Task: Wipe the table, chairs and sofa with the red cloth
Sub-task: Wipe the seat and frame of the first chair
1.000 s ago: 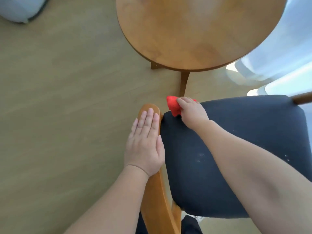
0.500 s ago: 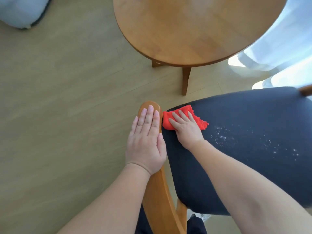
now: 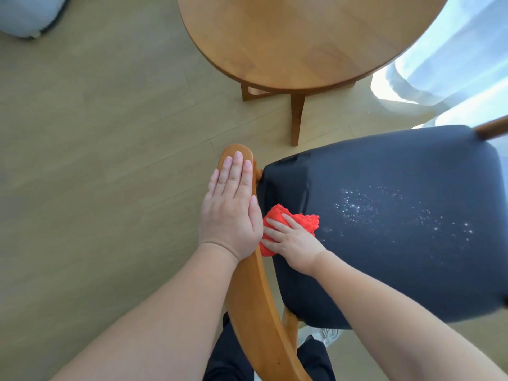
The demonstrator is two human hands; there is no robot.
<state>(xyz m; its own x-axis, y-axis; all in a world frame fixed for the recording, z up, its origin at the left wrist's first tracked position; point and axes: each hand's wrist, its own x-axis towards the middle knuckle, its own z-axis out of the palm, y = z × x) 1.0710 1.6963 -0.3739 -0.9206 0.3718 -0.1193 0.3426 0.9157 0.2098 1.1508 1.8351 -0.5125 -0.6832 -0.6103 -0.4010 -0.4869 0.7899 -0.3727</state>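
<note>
one table, one chair, one red cloth, two hands

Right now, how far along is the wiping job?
Done: the table shows no marks, though wiping cannot be confirmed. In hand: the right hand presses the cloth on the seat; the left hand rests on the armrest. Left: the white specks beside the cloth.

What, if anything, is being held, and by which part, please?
Nothing is gripped: the right hand presses flat on the red cloth; the left hand rests on the chair rail.
</note>
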